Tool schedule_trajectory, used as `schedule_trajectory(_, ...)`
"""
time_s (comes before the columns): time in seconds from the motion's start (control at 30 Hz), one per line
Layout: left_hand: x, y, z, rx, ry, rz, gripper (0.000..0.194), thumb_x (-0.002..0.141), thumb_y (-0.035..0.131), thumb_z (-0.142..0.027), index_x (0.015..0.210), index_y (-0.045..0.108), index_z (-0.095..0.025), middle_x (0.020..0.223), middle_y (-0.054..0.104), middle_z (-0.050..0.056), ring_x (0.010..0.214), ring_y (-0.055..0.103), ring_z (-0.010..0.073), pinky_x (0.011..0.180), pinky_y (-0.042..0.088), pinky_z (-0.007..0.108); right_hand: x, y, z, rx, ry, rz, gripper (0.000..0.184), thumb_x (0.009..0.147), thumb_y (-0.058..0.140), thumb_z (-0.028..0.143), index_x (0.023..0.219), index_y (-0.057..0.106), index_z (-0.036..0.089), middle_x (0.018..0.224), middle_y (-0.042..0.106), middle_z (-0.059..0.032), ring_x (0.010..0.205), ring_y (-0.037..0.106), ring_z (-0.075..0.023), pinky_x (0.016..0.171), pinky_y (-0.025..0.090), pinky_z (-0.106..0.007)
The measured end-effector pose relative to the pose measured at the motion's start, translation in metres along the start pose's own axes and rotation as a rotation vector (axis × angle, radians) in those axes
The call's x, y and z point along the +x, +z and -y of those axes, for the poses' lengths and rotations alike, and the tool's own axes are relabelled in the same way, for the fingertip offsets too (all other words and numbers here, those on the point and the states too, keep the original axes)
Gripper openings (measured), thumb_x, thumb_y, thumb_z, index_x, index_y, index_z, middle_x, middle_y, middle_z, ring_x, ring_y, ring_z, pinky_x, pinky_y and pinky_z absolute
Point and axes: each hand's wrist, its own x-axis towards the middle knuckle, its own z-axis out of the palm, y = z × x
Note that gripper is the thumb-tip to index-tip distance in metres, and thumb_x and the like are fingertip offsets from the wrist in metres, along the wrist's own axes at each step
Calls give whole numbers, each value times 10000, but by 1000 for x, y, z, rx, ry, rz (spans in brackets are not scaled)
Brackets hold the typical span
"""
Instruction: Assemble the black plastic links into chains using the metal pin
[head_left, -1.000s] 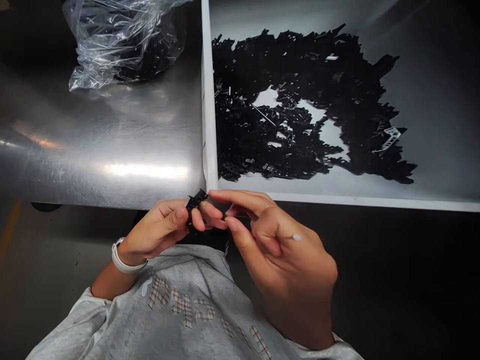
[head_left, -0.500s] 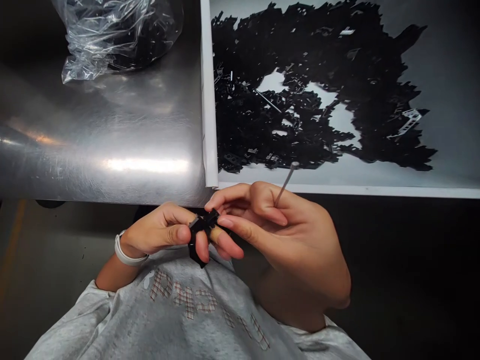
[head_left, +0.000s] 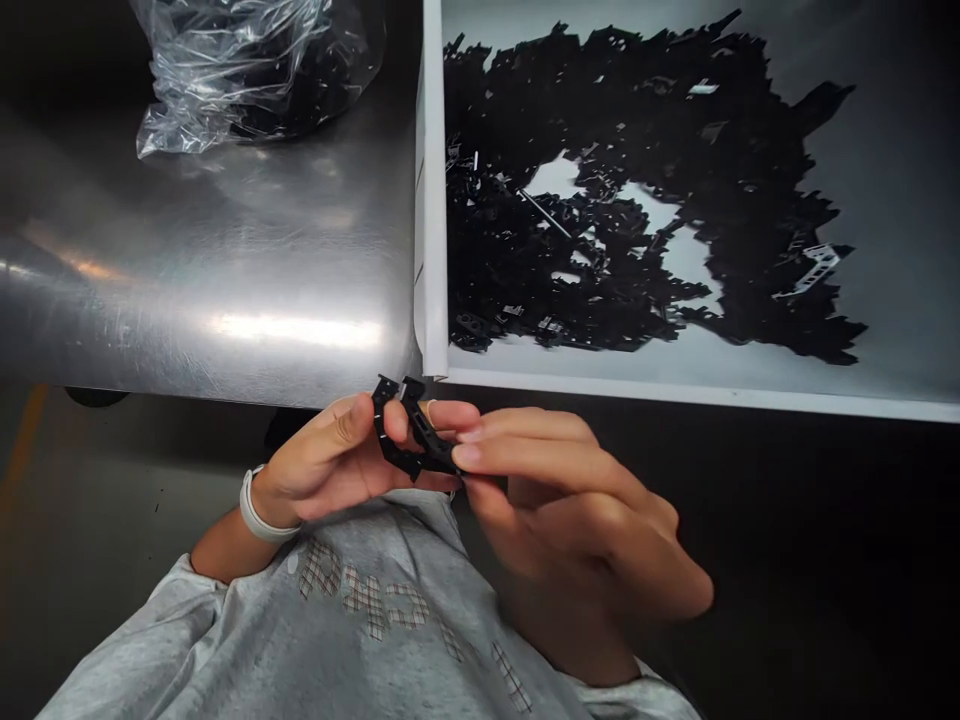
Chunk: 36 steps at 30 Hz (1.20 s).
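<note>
Head view is now showing the dark piece (head_left: 426, 430) spreading into two arms just off the near edge of the tabletop (head_left: 225, 250), where it was looking more bunched half a second ago, which suggests it is being turned or opened out. The left hand (head_left: 322, 460) is gripping one side between thumb and fingers, while the right hand (head_left: 592, 510) is pinching the other end, and whether the arms are joining is impossible to tell.

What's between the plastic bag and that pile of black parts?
The head view shows metal tabletop, then a white side wall, between the plastic bag and the black parts.
</note>
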Motion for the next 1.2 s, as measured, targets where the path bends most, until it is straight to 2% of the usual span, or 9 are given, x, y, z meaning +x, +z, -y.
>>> schedule_trajectory(0.13, 3, 0, 3, 4, 38, 7, 262, 880, 769, -533, 825, 799, -279, 1054, 823, -19, 929, 767, 158, 970, 596, 360, -3, -2, 1, -38, -22, 49, 495, 739, 650, -178, 600, 373, 208, 914, 792, -17, 879, 770, -146, 735, 683, -282)
schedule_trajectory(0.4, -1, -6, 5, 204, 107, -20, 455, 858, 734, -649, 708, 713, -220, 1054, 815, 90, 1198, 717, 313, 1073, 516, 487, -1, -5, 18, 74, 145, 122, 504, 766, 715, -159, 642, 404, 218, 980, 784, -61, 967, 795, -194, 851, 710, -339)
schedule_trajectory(0.63, -1, -4, 6, 122, 142, 49, 321, 932, 697, -556, 809, 780, -272, 944, 808, 25, 1093, 753, 249, 1081, 521, 444, -2, -3, 17, 19, 174, 118, 491, 768, 684, -167, 668, 403, 223, 924, 777, -42, 966, 796, -184, 836, 700, -276)
schedule_trajectory(0.7, -1, -2, 7, 81, 155, 40, 275, 941, 700, -523, 839, 800, -288, 948, 802, 2, 1066, 759, 224, 1088, 524, 417, -6, -4, 15, 18, 165, 119, 460, 803, 714, -101, 681, 410, 222, 947, 768, -48, 967, 778, -190, 802, 693, -304)
schedule_trajectory(0.77, 0, -1, 7, 68, 144, 20, 270, 939, 706, -515, 836, 805, -287, 966, 796, -8, 1040, 763, 208, 1066, 543, 393, -8, -7, 14, 51, 200, 106, 389, 922, 708, 102, 699, 415, 226, 1014, 757, -64, 1003, 746, -221, 782, 673, -379)
schedule_trajectory(0.87, -1, 1, 5, 29, 91, -20, 261, 917, 737, -507, 803, 796, -280, 1032, 795, -24, 1061, 755, 188, 973, 589, 342, -4, -13, 17, 88, 357, 8, 388, 1045, 504, 341, 687, 406, 227, 983, 713, -46, 906, 673, -236, 712, 578, -440)
schedule_trajectory(0.97, -2, 2, 3, -67, 27, -39, 238, 891, 773, -486, 783, 781, -274, 1085, 798, -38, 1082, 746, 186, 924, 611, 340, 8, -16, 22, 33, 473, -33, 380, 996, 521, 388, 659, 444, 230, 892, 646, -55, 800, 635, -263, 647, 529, -458)
schedule_trajectory(1.07, -2, 2, 3, -93, -42, -58, 273, 866, 791, -513, 781, 766, -254, 1084, 799, -24, 1054, 745, 206, 927, 604, 381, 21, -16, 24, -4, 497, 91, 275, 923, 646, 364, 697, 549, 243, 940, 669, -85, 878, 687, -324, 683, 585, -521)
schedule_trajectory(1.2, -2, -1, 6, -51, -67, -69, 330, 843, 797, -566, 789, 757, -243, 1097, 799, 10, 1074, 740, 243, 949, 581, 426, 32, -15, 23, 9, 476, 160, 159, 909, 731, 310, 789, 646, 249, 946, 716, -82, 896, 729, -317, 703, 628, -504)
